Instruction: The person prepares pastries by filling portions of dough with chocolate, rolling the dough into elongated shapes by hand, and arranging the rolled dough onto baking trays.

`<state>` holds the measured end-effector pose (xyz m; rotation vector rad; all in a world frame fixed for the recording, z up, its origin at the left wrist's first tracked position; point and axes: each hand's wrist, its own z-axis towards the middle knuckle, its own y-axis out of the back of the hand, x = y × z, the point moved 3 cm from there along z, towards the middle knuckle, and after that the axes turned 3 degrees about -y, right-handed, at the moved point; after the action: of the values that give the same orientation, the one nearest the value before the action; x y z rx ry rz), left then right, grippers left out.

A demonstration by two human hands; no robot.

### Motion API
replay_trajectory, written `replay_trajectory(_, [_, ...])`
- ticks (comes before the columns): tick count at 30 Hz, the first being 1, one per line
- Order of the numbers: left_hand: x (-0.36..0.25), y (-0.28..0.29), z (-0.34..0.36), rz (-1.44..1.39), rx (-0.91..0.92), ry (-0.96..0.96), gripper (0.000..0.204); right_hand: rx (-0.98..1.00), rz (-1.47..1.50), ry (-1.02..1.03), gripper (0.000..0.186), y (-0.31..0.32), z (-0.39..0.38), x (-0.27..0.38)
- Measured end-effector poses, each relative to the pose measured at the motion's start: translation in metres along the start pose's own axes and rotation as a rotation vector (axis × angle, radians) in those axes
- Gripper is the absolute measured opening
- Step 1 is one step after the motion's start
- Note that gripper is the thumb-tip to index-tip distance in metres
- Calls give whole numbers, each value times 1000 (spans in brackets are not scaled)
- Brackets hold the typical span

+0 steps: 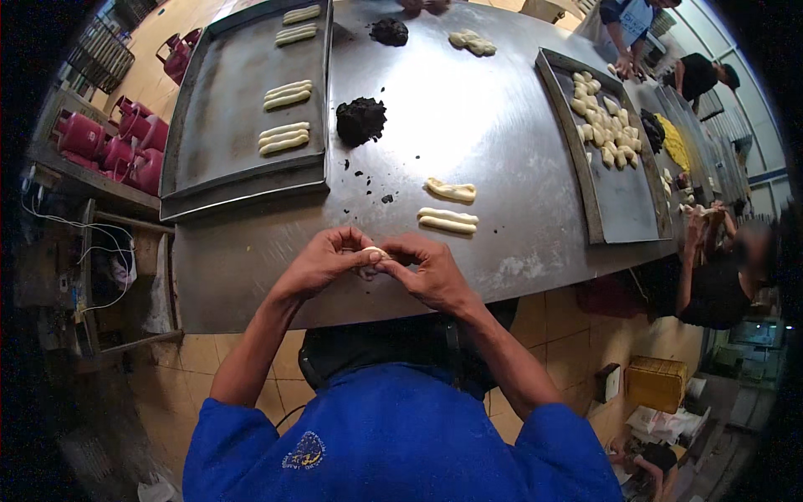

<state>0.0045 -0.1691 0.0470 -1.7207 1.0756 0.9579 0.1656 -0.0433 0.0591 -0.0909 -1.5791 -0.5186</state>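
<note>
Head view: left hand (319, 263) and right hand (431, 272) in narrow pinches on pale dough (375, 251).

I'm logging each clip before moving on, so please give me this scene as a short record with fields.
Left hand: pinching a small pale dough piece
Right hand: pinching the same piece
Surface: steel table
Just beyond the hands: pale dough strips
Farther out: dark crumbly clump
Left tray: dough strips along its right side
Right tray: many dough lumps, grouped together
Others: co-worker in a black top at right
Unclear: what the dark clump is
</note>
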Motion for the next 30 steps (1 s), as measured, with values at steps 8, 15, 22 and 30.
replay_trajectory(8, [-17,10,-2,-28,162,-170,13,281,746,-343,28,22,-34,0])
replay_trajectory(15, [37,56,-9,1198,-233,-615,34,-75,558,-183,34,118,-43,15])
replay_trajectory(22, [9,9,-17,1373,-339,-603,69,-205,40,-195,28,164,-27,-6])
replay_trajectory(30, [-67,-57,121,411,7,-238,38,145,-194,-241,27,145,61,17])
